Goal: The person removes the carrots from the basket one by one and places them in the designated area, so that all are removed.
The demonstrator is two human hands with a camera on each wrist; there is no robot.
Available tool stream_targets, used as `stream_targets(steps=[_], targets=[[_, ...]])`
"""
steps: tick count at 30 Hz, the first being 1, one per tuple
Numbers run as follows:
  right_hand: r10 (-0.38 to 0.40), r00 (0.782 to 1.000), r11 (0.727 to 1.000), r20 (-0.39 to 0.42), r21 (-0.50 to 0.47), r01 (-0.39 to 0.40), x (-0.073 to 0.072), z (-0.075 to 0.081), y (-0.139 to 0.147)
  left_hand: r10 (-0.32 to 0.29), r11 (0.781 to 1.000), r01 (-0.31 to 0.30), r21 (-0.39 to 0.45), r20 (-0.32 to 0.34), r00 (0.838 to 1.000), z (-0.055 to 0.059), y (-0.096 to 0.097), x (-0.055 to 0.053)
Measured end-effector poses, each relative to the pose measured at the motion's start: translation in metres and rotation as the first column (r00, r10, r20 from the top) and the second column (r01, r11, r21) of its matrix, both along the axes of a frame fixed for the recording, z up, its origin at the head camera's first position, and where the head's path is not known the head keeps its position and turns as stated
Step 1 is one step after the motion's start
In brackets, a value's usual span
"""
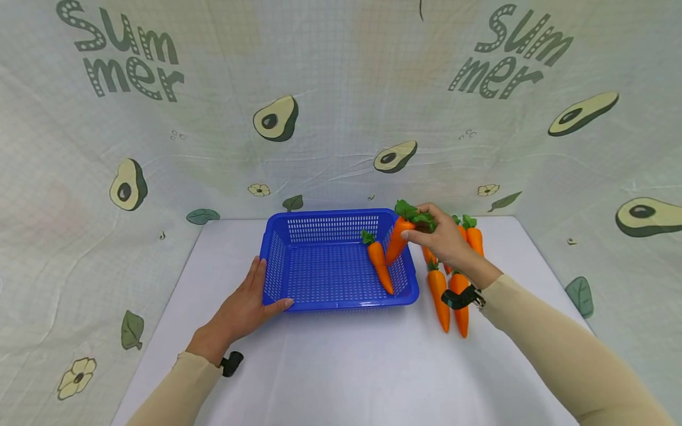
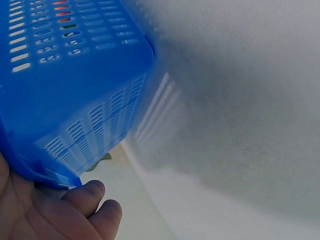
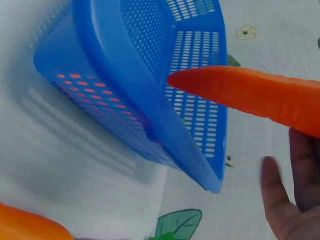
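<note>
A blue plastic basket (image 1: 335, 306) with slotted walls stands on the white table. Spread at its front left corner, my left hand (image 1: 242, 310) rests against it, thumb along the front rim and straight fingers along the left side. My right hand (image 1: 434, 234) pinches an orange toy carrot (image 1: 398, 239) near its green leafy top, over the basket's right side. In the right wrist view the carrot's tip (image 3: 195, 82) points over the rim. Another carrot (image 1: 380, 266) lies inside, leaning along the right. Some right-hand fingers are hidden behind the leaves.
Several more carrots (image 1: 438, 299) lie on the table (image 1: 330, 367) right of the basket, partly covered by my right hand and wrist. Behind the table hangs a pale cloth (image 1: 330, 77) printed with avocados, leaves and lettering. Each wrist wears a dark strap (image 1: 460, 297).
</note>
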State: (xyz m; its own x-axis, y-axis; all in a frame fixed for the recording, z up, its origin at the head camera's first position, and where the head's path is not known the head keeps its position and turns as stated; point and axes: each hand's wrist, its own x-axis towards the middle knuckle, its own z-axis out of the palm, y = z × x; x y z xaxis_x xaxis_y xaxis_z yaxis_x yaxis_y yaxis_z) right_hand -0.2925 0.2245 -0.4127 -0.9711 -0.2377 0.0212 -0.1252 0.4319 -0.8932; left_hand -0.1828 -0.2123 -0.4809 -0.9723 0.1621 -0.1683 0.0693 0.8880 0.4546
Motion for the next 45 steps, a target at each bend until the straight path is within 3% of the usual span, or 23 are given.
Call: stream_targets(steps=[7,23,28,36,45], targets=[[0.020,0.997,0.996,0.070,-0.090,-0.014,0.003,0.001,0.005,0.001,1.000,-0.001,0.016,0.005,1.000,0.000,0.000,0.000],[-0.179,0.984,0.973,0.014,-0.149,0.179,0.010,0.010,0.007,0.005,1.000,-0.005,0.023,0.016,1.000,0.000,-0.001,0.001],[-0.211,0.977,0.970,0.011,-0.124,0.211,0.011,0.011,0.009,0.005,1.000,-0.006,0.022,0.016,1.000,0.000,-0.001,0.001],[-0.176,0.984,0.981,-0.003,-0.088,0.175,0.012,0.010,0.012,0.009,1.000,-0.009,0.021,0.015,1.000,-0.002,-0.001,0.001],[-0.106,0.977,0.991,-0.186,-0.098,0.089,0.013,0.001,0.011,0.007,1.000,-0.008,0.020,0.017,1.000,-0.001,0.000,0.002]])
